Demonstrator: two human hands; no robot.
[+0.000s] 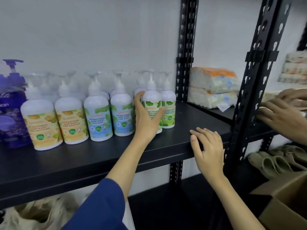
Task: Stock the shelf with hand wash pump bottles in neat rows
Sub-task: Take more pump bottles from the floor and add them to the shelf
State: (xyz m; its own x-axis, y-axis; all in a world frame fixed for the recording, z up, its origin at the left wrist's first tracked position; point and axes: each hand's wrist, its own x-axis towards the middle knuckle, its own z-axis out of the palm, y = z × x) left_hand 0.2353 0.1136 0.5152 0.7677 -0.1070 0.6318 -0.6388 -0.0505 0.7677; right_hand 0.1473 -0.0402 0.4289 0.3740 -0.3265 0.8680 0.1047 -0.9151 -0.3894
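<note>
Green-labelled hand wash bottle (152, 103), mid-frame on black shelf (99, 156), wrapped by left hand (146, 118): best slid flush beside its green twin (168, 107), label forward; right hand (207, 150) flat and holding nothing on shelf's front edge.

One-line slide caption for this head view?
Left hand grips a green-label hand wash bottle in the row while the right hand rests on the black shelf's edge.

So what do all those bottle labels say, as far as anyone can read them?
"ANTIBACTERIAL HAND WASH COOL MINT": the two blue-label bottles.
"...BACTERIAL HAND WASH ULTRA-MOISTURE", partly blurred: the two yellow-label bottles.
"...BACTERIAL ...ND WASH", the rest hidden by the left hand: the green-label bottle.
Brand names and round seals: too blurred.
</note>
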